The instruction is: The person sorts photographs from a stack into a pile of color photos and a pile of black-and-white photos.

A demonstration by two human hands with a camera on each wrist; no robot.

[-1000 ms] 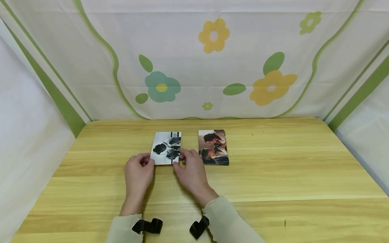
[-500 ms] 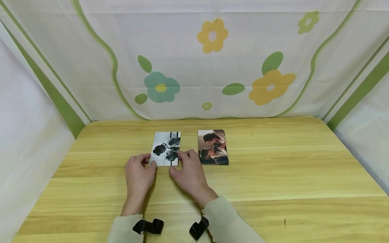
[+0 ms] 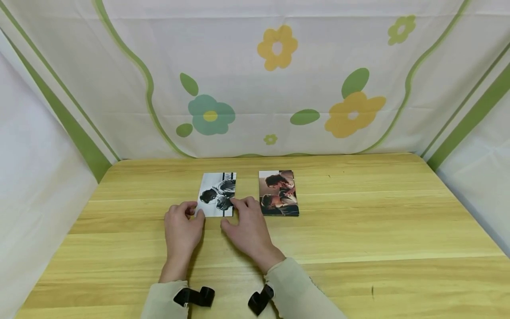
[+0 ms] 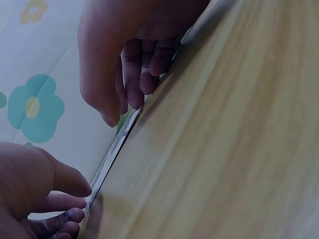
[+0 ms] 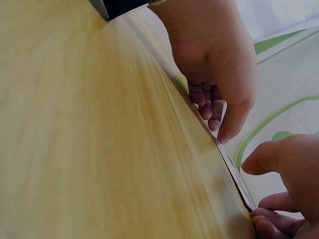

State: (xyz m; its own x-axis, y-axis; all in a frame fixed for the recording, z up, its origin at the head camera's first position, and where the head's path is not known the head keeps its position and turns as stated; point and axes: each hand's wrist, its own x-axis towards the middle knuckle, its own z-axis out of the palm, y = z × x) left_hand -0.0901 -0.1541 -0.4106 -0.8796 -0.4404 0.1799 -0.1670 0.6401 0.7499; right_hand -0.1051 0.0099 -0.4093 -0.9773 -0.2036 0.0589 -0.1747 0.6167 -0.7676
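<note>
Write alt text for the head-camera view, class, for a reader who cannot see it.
Two hands meet at the near edge of a black-and-white photo lying on a wooden table: the left hand at its left corner, the right hand at its right. A colour photo lies just right, before a flowered cloth backdrop.

Wooden table with 1 colour photo card lying flat right of centre, and a white cloth backdrop behind it printed with 2 large yellow flowers, 1 teal flower, green leaves and green curved stripes, white fabric on both sides.
</note>
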